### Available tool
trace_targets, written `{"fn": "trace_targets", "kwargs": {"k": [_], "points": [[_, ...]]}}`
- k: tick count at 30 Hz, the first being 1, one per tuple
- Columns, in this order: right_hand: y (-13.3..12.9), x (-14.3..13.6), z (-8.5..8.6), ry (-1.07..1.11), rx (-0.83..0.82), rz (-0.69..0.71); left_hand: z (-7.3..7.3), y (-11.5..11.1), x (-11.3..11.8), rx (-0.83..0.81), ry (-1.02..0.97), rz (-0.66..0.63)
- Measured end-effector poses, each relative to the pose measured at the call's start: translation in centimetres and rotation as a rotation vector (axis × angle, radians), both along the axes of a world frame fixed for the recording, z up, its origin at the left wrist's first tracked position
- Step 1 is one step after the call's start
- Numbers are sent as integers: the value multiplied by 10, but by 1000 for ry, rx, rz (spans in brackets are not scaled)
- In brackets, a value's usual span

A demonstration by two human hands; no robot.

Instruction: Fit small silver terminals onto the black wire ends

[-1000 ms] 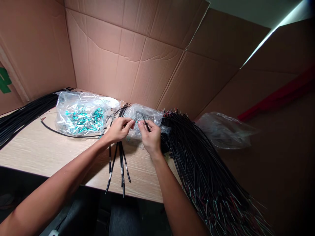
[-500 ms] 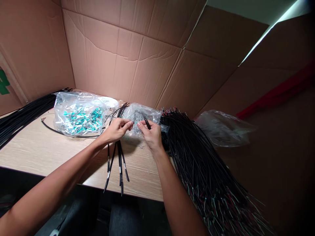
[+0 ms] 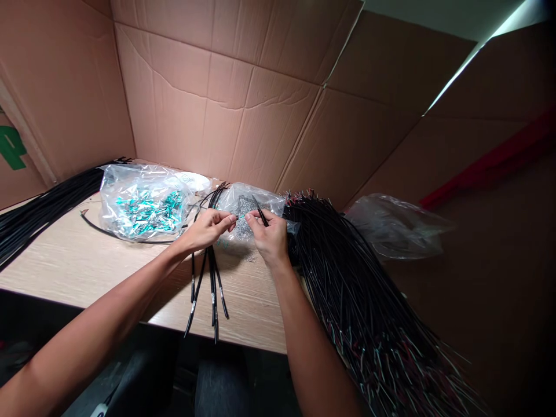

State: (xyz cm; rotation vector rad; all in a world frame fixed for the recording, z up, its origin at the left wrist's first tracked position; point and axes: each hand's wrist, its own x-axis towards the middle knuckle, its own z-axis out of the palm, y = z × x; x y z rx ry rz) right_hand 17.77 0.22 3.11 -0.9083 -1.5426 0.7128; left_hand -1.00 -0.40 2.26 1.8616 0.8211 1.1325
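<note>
My left hand [image 3: 210,227] is closed in a pinch around a thin black cable, whose tip shows at the fingertips. Just to its right, my right hand [image 3: 269,231] is closed on dark tweezers [image 3: 261,212] that point up and to the left. A small gap separates the two sets of fingertips. Behind them lies a clear bag of small metal parts [image 3: 244,207]. Several black cables [image 3: 212,278] with silvery bands hang below my left hand, toward the table's front edge. Anything tiny between my right fingertips is too small to tell.
On the wooden table [image 3: 108,272] sits a clear bag of teal-and-silver pieces [image 3: 150,211]. Black cables [image 3: 39,211] lie at the far left. A large cable bundle [image 3: 347,278] spreads down the right, beside a clear plastic bag [image 3: 395,226]. Cardboard walls [image 3: 182,87] stand behind.
My right hand has shifted slightly right, widening the gap from my left hand. The tweezers' tip now shows more clearly. The whole view has moved a little.
</note>
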Motion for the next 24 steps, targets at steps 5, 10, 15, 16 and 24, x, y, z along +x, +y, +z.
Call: {"fn": "trace_targets", "kwargs": {"k": [5,10,15,16,24], "points": [[3,0,-4,59,-48,22,2,1,1,-6,-30,19],[10,6,-6,128,-116,11,1,3,1,5,-50,37],[13,18,1,374,-99,-39,-2,7,-7,16,-63,120],[12,18,1,381,-118,-23,-2,8,-8,18,-67,124],[-5,-20,-11,144,-183,60,-7,6,1,67,-54,89]]}}
